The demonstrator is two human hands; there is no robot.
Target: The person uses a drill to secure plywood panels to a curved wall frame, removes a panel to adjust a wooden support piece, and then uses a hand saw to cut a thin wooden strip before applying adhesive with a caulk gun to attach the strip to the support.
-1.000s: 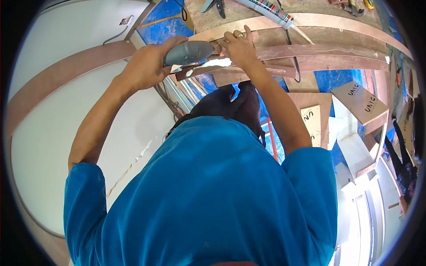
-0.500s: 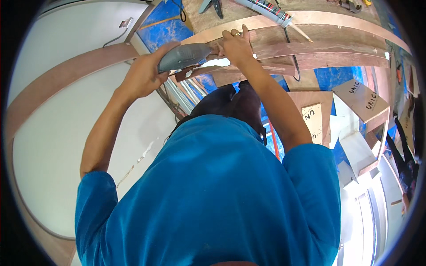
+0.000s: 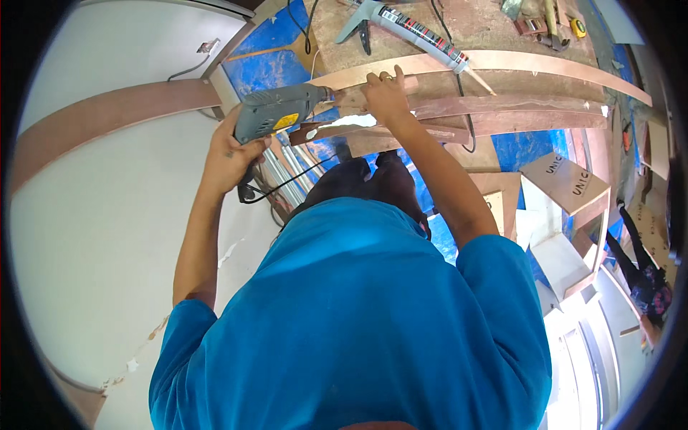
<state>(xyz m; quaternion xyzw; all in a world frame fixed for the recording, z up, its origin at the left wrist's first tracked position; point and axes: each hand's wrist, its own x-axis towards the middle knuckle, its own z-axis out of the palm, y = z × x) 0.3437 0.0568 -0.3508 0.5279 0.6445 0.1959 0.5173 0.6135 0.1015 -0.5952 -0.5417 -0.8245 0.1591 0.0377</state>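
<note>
A grey corded power drill [image 3: 276, 111] with a yellow label is gripped by its handle in my left hand [image 3: 231, 154]. Its chuck end points right, at the left end of the stacked wooden strips [image 3: 494, 107]. Whether the bit touches the wood I cannot see. My right hand [image 3: 387, 99] is closed over a wooden strip [image 3: 351, 97] just right of the chuck, fingers bent across its top. White paste or filler [image 3: 351, 122] smears the strip's near edge. A caulking gun with a grey sealant tube [image 3: 419, 32] lies beyond, its nozzle over the strips.
A long curved pale wood strip [image 3: 559, 64] spans the bench top [image 3: 473, 32]. A hammer [image 3: 552, 29] and yellow tape measure [image 3: 577, 28] lie far right. Metal rods [image 3: 283, 172] lean below the drill. Boxes and boards [image 3: 566, 183] stand right; another person [image 3: 648, 290] is at the far right.
My left hand has turned the drill, so its labelled side, handle and cord now show. My right hand stays on the strip. The view has shifted, showing more of the bench's far side.
</note>
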